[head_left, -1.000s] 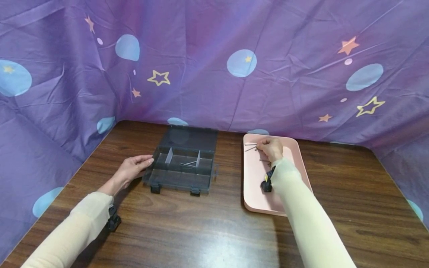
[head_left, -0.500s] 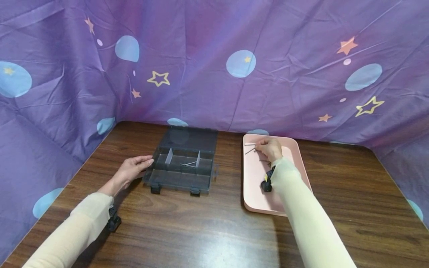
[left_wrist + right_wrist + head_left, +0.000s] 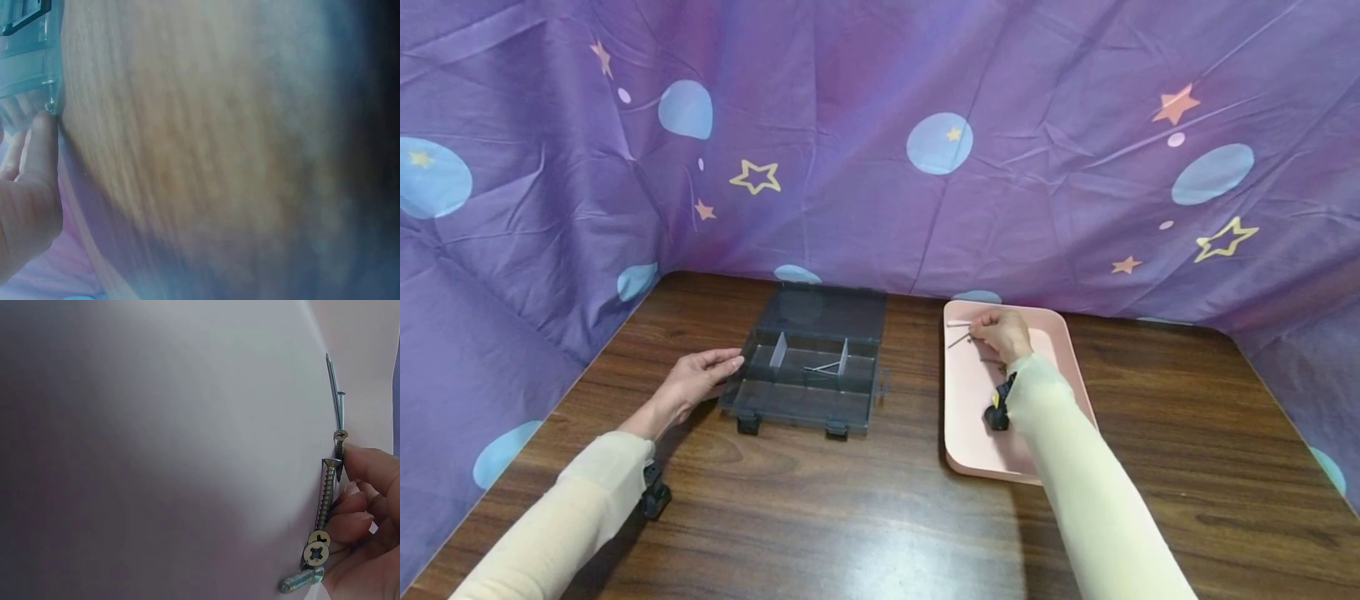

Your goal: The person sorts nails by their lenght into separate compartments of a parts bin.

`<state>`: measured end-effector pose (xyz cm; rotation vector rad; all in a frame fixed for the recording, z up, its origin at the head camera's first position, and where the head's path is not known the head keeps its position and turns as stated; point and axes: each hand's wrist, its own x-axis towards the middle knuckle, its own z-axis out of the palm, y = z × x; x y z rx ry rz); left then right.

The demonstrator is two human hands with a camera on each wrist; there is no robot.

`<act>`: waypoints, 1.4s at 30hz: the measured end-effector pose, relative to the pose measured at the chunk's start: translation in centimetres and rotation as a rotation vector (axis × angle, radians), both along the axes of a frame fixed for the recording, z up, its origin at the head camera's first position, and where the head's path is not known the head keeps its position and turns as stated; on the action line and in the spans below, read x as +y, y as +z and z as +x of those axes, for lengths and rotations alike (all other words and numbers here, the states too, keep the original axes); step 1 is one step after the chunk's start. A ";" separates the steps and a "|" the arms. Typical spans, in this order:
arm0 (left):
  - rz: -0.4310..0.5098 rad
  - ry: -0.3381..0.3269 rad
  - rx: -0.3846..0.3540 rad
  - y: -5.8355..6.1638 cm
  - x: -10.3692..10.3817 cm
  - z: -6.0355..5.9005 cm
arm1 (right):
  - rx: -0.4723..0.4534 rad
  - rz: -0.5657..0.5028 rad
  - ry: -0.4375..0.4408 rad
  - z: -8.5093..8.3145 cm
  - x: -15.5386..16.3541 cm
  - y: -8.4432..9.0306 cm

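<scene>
My left hand touches the left side of a dark translucent compartment box, whose lid lies back; in the left wrist view a straight finger meets its corner. A few nails lie in a back compartment, between two upright dividers. On the right my right hand reaches into a pink tray, fingers bent, fingertips right at the ends of two thin nails. Several screws lie beside those fingers in the right wrist view. I cannot tell whether the fingertips grip a nail.
The brown wooden table bears both the box and the tray, with a strip of wood between them. A purple cloth with stars and planets hangs behind and at the sides. Two black latches stick out at the box's front.
The nearer nail at my right fingertips has swung a little, its far end toward me. My right hand has shifted slightly left. My left hand and the box have stayed put.
</scene>
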<state>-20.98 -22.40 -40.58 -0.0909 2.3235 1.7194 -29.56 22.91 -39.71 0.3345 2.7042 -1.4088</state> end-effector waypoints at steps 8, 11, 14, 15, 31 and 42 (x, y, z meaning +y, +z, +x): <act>0.001 0.001 0.007 -0.1 -0.1 0.1 | -0.034 -0.020 0.009 -0.1 0.0 0.0; 0.008 0.003 0.005 0.0 0.0 0.1 | -0.053 -0.030 0.006 -0.2 0.0 -0.1; 0.010 0.001 0.008 0.0 0.0 0.1 | -0.068 -0.053 -0.002 -0.4 0.1 -0.2; 0.013 0.000 0.008 0.0 0.0 0.1 | -0.075 -0.062 0.001 -0.4 0.1 -0.2; -0.001 0.003 0.012 -0.1 0.1 0.0 | -0.029 -0.192 0.183 -0.3 1.8 -1.0; 0.004 0.018 0.010 0.0 0.1 0.0 | -0.158 -0.188 0.226 0.4 1.6 0.1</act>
